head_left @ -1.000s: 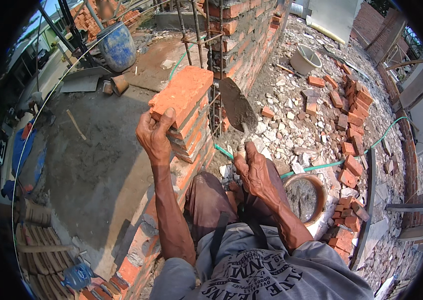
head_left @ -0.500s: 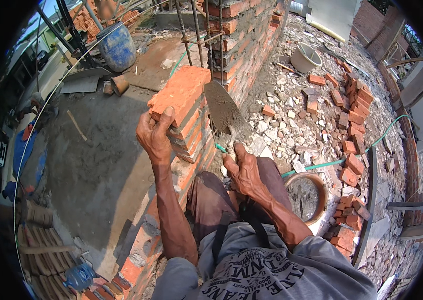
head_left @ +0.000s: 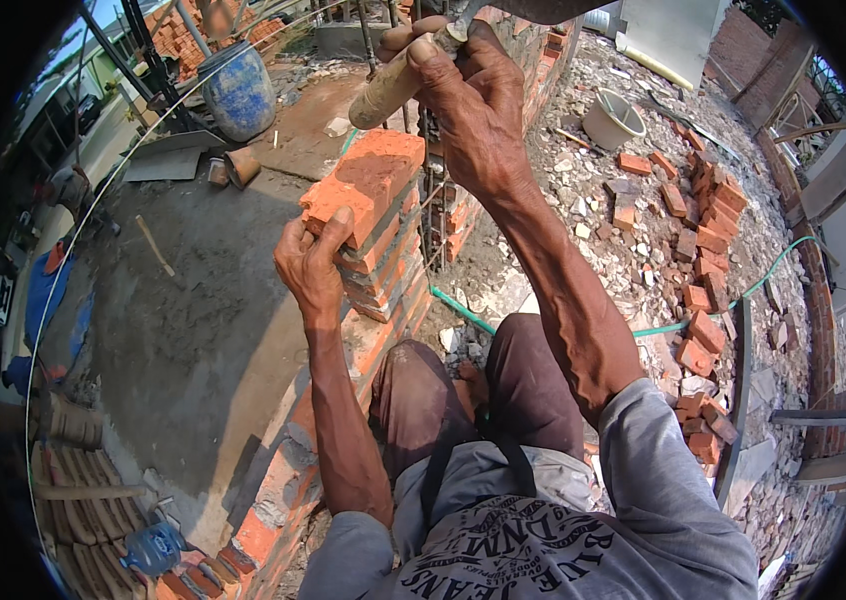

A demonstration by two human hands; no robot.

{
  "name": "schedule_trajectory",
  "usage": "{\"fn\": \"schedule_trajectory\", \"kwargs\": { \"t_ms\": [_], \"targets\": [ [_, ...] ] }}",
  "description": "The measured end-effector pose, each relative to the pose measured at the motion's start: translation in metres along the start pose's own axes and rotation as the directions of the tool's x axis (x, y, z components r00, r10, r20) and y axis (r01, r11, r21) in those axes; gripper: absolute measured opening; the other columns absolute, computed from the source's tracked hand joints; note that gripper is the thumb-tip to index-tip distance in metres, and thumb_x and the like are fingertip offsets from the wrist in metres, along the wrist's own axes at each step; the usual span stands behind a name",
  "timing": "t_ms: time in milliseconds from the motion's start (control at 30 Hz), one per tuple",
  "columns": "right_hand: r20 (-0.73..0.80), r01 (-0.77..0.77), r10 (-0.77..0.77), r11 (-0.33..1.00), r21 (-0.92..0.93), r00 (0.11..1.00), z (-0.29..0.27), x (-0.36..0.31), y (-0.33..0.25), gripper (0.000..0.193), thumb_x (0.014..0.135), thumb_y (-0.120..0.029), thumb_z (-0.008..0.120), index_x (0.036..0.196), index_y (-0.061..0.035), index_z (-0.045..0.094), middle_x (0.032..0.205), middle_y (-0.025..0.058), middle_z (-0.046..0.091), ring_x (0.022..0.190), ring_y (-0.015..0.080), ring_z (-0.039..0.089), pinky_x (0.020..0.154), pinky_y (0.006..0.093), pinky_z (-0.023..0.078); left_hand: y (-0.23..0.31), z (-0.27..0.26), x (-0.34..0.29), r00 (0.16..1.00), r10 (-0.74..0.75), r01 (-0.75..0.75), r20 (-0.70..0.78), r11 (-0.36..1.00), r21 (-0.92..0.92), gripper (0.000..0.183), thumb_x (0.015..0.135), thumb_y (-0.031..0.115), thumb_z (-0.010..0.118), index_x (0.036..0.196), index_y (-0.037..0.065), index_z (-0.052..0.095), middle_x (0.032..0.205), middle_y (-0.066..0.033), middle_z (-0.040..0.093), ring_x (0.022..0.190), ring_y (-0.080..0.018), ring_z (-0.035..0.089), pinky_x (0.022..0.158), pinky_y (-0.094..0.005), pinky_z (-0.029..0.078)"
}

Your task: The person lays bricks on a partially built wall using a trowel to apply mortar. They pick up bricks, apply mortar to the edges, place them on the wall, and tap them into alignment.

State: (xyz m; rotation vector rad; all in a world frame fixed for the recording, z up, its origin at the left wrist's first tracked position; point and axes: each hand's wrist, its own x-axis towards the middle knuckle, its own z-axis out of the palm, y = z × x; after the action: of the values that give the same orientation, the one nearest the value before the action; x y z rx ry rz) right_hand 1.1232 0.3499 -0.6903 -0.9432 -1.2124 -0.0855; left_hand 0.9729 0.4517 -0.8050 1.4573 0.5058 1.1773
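An orange brick [head_left: 368,165] lies on top of a short stepped stack of mortared bricks [head_left: 383,265]. My left hand [head_left: 313,255] is closed on its near end, the thumb on the side toward me. Raised above the far side of the stack, my right hand [head_left: 478,115] is wrapped round a trowel [head_left: 385,95] by its wooden handle. The handle's butt points down toward the brick, apart from it as far as I can see. Only part of the dark blade shows, cut off at the top edge of the picture.
Steel rods and a taller brick wall [head_left: 543,65] rise behind the stack. Rubble and loose bricks [head_left: 713,215] cover the right, with a pale bucket [head_left: 613,120] and a green hose [head_left: 463,312]. A blue drum [head_left: 238,90] stands at far left; a string line [head_left: 93,205] crosses the left.
My right hand has lifted the trowel up and away from me, turning it so its handle butt faces the brick. The left hand has stayed on the brick.
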Motion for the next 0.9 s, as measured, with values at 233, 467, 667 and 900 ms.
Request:
{"fn": "schedule_trajectory", "kwargs": {
  "t_ms": [233, 467, 667, 900],
  "targets": [
    [-0.059, -0.014, 0.012, 0.999, -0.029, 0.998, 0.019, -0.011, 0.034, 0.036, 0.097, -0.037, 0.057, 0.101, -0.0015, 0.057, 0.081, 0.013, 0.061, 0.075, 0.02, 0.06, 0.065, 0.0411, 0.048, -0.002, 0.001, -0.001, 0.999, 0.028, -0.028, -0.02, 1.0, 0.014, 0.036, 0.081, 0.033, 0.076, 0.081, -0.002, 0.066, 0.062, 0.0007, 0.054, 0.058, -0.0069, 0.044, 0.054, -0.0267, 0.034],
    [-0.036, -0.232, 0.234, 0.971, 0.056, 0.972, 0.002, -0.011, 0.032, 0.028, 0.098, -0.023, 0.057, 0.114, -0.001, 0.055, 0.106, 0.0143, 0.067, 0.103, 0.0231, 0.065, 0.088, 0.0404, 0.057, 0.001, -0.005, 0.002, 0.999, -0.028, 0.026, 0.041, 0.998, 0.049, 0.037, 0.081, 0.027, 0.075, 0.091, -0.007, 0.064, 0.074, -0.0099, 0.066, 0.065, -0.0128, 0.061, 0.058, -0.0291, 0.048],
    [-0.273, -0.13, 0.11, 0.99, -0.059, 0.956, -0.038, -0.031, 0.032, 0.021, 0.099, -0.021, 0.054, 0.098, -0.0005, 0.052, 0.086, 0.0086, 0.063, 0.081, 0.0121, 0.062, 0.066, 0.03, 0.054, 0.005, -0.005, 0.002, 0.998, -0.038, 0.037, 0.047, 0.999, 0.022, 0.032, 0.081, 0.023, 0.073, 0.088, -0.006, 0.063, 0.07, -0.0085, 0.064, 0.057, -0.0124, 0.058, 0.049, -0.0278, 0.046],
    [-0.238, -0.52, 0.469, 0.684, -0.512, 0.851, -0.067, -0.138, 0.047, 0.033, 0.097, -0.027, 0.054, 0.085, -0.0003, 0.04, 0.069, 0.0144, 0.041, 0.063, 0.0232, 0.043, 0.06, 0.045, 0.038, 0.004, -0.003, 0.001, 0.997, -0.074, 0.074, 0.027, 0.997, 0.013, 0.034, 0.079, 0.023, 0.072, 0.091, -0.007, 0.064, 0.07, -0.0096, 0.064, 0.06, -0.012, 0.058, 0.053, -0.027, 0.046]
  ]
}}
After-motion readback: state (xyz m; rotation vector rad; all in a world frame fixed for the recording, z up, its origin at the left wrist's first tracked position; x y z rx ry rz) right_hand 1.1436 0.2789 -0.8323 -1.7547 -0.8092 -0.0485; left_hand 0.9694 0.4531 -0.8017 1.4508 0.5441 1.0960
